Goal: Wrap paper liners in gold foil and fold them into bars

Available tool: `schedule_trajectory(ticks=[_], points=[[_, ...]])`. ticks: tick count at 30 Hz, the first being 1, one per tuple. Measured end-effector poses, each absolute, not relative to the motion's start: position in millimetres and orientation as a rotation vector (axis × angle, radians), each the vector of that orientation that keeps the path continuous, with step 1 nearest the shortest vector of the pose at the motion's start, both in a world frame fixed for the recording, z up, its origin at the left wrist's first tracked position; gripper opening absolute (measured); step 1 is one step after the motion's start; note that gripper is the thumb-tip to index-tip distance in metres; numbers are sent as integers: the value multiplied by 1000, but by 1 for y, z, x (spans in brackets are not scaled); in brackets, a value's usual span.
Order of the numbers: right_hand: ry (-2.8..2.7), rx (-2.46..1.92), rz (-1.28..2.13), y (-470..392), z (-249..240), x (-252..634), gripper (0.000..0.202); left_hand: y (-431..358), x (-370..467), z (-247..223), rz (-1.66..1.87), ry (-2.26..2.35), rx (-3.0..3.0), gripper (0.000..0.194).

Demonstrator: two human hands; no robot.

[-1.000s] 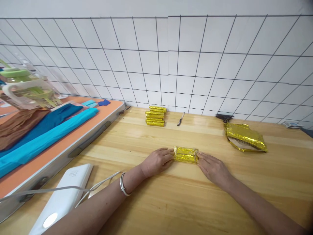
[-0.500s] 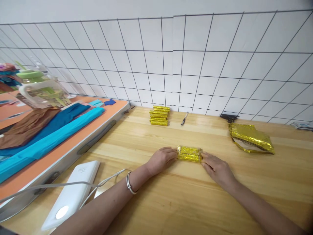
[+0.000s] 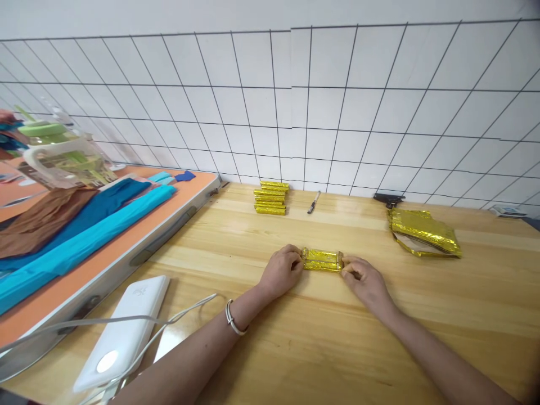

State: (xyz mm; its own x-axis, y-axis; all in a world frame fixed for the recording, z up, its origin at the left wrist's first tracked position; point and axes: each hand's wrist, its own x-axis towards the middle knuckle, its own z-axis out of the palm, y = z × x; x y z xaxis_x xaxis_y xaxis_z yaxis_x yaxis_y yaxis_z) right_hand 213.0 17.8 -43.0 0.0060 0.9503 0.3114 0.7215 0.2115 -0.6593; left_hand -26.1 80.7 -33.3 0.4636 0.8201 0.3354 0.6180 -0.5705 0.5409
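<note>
A shiny gold foil piece [image 3: 322,261], partly folded or rolled lengthwise, lies on the wooden table between my hands. My left hand [image 3: 282,270] pinches its left end between thumb and fingers. At the opposite end, my right hand [image 3: 366,282] grips the right edge with fingertips closed. Farther back, several gold foil rolls [image 3: 270,201] lie side by side. To the right rests a stack of gold foil sheets [image 3: 424,232] with a paper-coloured inner side showing.
A pen [image 3: 314,202] lies near the wall, and a black clip-like stand [image 3: 388,199] stands behind the foil stack. At left are a white power bank [image 3: 126,326] with cables and an orange board [image 3: 192,194] bearing coloured fabric [image 3: 88,230].
The foil piece is narrower from front to back. My fingers have curled tighter at both its ends. The whole view has shifted slightly.
</note>
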Motion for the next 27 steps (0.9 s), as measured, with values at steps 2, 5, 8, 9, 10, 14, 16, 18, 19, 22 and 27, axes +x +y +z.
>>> schedule_trajectory(ticks=[2,5,8,9,10,14,16,18,19,22,27], points=[[-1778,-1583,379,21,-42,212,12,81,-24,-34,827,1274,2356,15],[-1800,-1656,319,25,-39,212,10,82,-23,-36,839,1333,2338,13],[-1831,-1710,264,27,-37,214,10,84,-24,-38,857,1367,2315,13],[-1844,-1714,251,27,-37,214,9,85,-24,-39,861,1364,2306,14],[-1860,-1710,243,27,-36,214,9,86,-25,-39,864,1355,2294,14],[-1897,-1658,230,26,-33,216,10,87,-31,-39,875,1267,2228,11],[-1901,-1628,246,25,-33,217,11,88,-34,-38,870,1214,2196,8],[-1908,-1600,281,24,-33,219,11,88,-38,-38,854,1164,2185,7],[-1908,-1588,298,24,-34,220,11,89,-39,-38,848,1143,2186,7],[-1892,-1558,327,24,-38,224,10,91,-42,-38,834,1074,2199,6],[-1870,-1537,356,23,-41,229,8,93,-45,-37,749,1025,2299,5]])
